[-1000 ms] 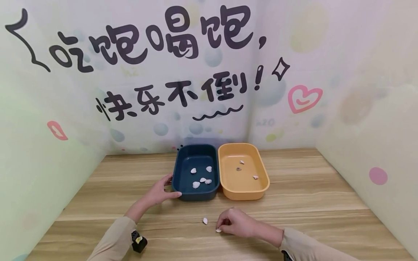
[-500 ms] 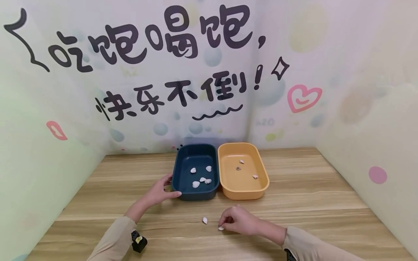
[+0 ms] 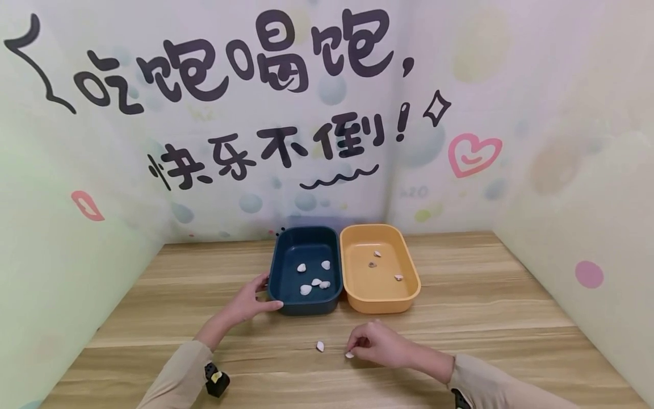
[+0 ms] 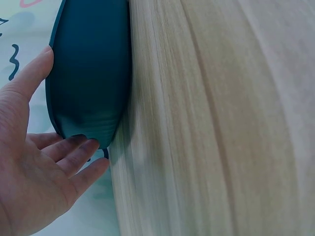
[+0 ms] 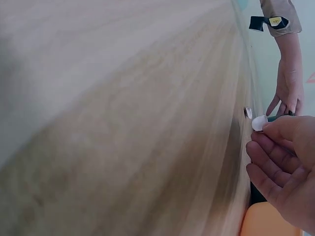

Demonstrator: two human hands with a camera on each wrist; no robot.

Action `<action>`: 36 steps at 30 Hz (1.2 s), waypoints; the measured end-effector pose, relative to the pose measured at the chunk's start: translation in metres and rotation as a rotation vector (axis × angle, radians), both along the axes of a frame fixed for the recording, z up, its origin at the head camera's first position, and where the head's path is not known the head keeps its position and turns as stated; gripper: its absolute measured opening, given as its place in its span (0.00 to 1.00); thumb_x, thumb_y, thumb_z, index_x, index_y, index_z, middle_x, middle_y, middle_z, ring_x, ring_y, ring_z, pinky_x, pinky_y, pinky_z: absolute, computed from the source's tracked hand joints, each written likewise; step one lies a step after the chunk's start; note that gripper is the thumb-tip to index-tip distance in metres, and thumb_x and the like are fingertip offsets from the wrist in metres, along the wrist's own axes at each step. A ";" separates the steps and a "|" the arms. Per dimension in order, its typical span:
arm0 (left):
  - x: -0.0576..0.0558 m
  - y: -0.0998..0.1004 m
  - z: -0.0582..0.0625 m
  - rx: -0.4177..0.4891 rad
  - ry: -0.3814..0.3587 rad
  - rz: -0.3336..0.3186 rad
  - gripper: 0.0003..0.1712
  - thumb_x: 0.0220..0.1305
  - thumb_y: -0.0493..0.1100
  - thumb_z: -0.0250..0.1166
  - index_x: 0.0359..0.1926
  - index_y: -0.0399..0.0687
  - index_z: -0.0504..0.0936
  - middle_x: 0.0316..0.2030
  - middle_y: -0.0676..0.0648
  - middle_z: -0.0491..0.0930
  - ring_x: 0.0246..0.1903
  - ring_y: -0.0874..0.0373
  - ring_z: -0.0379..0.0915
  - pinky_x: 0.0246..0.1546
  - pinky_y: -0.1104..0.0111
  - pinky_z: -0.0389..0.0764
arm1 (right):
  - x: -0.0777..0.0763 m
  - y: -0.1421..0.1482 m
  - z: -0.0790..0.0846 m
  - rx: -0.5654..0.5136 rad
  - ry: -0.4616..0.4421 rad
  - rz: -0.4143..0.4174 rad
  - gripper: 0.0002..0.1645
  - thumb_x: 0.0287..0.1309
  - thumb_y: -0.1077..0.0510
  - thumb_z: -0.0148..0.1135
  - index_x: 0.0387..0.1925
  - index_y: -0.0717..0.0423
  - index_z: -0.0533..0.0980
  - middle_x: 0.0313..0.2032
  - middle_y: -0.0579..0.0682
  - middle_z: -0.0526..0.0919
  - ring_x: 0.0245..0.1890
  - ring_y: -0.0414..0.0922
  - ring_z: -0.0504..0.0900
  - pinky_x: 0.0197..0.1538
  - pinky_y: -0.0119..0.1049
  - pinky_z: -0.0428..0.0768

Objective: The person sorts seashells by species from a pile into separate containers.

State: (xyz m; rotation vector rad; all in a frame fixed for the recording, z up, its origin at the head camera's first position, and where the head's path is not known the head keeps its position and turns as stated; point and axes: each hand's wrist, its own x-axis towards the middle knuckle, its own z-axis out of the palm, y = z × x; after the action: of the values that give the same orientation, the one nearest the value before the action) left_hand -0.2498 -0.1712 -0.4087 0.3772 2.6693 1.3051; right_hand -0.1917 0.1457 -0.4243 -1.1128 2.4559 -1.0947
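Between thumb and index finger, my right hand (image 3: 380, 344) pinches a small white seashell (image 5: 259, 123), just in front of the yellow tub (image 3: 380, 307). A second white seashell (image 3: 319, 346) lies on the table to its left. My left hand (image 3: 250, 299) rests against the near left corner of the dark blue tub (image 3: 311, 308), its thumb on the rim and its fingers fairly straight along the side, as the left wrist view shows. Several white shells (image 3: 305, 289) lie inside the blue tub. The yellow tub holds 3 small shells (image 3: 398, 278), one of them browner.
The two tubs stand side by side at the back of the wooden table (image 3: 204, 272), near a printed wall sheet (image 3: 332, 199). A black device (image 3: 217, 382) is strapped at the left sleeve. Side walls border the table left and right.
My right hand has shifted slightly right and away from me with the pinched shell, farther from the loose shell. The left hand and both tubs have stayed put.
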 end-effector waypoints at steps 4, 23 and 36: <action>0.000 0.000 -0.001 0.002 0.000 0.005 0.47 0.53 0.48 0.68 0.66 0.33 0.53 0.60 0.32 0.62 0.57 0.39 0.62 0.51 0.50 0.70 | -0.005 0.002 0.007 -0.012 0.038 -0.011 0.05 0.51 0.67 0.62 0.27 0.55 0.81 0.25 0.41 0.82 0.23 0.28 0.72 0.27 0.24 0.75; -0.002 -0.001 -0.005 0.000 0.004 0.000 0.48 0.52 0.48 0.68 0.66 0.34 0.53 0.60 0.32 0.62 0.57 0.39 0.62 0.51 0.50 0.70 | -0.035 0.021 0.048 -0.039 0.192 -0.189 0.02 0.52 0.63 0.63 0.30 0.55 0.81 0.27 0.42 0.81 0.27 0.34 0.75 0.35 0.27 0.78; -0.003 -0.002 -0.005 0.013 -0.001 0.012 0.48 0.51 0.49 0.68 0.66 0.36 0.54 0.60 0.34 0.62 0.57 0.40 0.62 0.51 0.50 0.70 | -0.080 0.028 0.037 -0.127 0.368 -0.281 0.03 0.53 0.68 0.60 0.29 0.65 0.79 0.28 0.53 0.82 0.27 0.42 0.80 0.32 0.31 0.79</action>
State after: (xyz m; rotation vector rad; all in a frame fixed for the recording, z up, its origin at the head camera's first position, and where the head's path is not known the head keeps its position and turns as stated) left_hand -0.2524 -0.1729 -0.4136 0.3631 2.6677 1.3255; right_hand -0.2715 0.1735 -0.3869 -1.1126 2.9382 -1.2319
